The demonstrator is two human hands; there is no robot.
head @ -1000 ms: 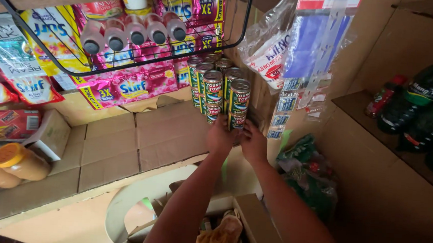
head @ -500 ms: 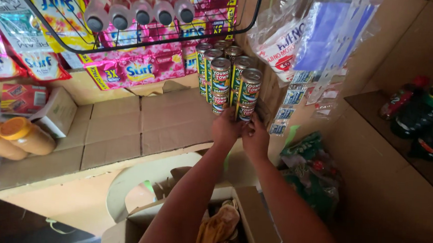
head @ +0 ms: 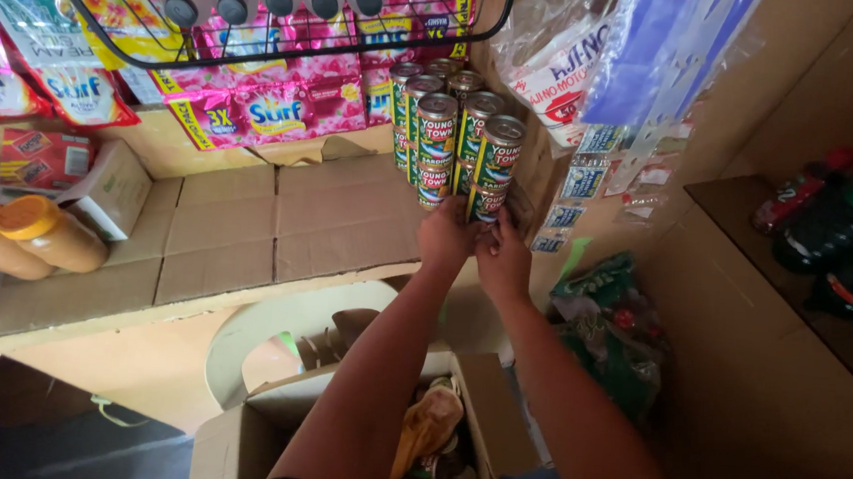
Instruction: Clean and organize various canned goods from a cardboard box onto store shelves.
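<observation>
Shelf, lined with flattened cardboard, ran across the upper left of the head view; its right end met a cardboard side wall.

Stack of cans stood at that right end of the shelf, hard against the wall. Cans were green-labelled, upright, two tiers high, several rows deep; long axes vertical, lids facing the camera.

Open carton sat below the shelf edge, directly under both forearms, holding more goods; contents too dark to identify.

Both hands were raised from below and met at the front foot of the stack. Left hand was cupped against the lower front can, fingers curled toward its base. Right hand was pressed to the neighbouring lower can, fingers wrapped up onto its side. Whether either hand fully gripped its can, or only steadied it, could not be told: fingertips were hidden behind the knuckles.

Key relation: the cans lay straight ahead of and just above the two hands, touching them. The hands sat side by side, about equally near; the right lay closer to the wall.
</observation>
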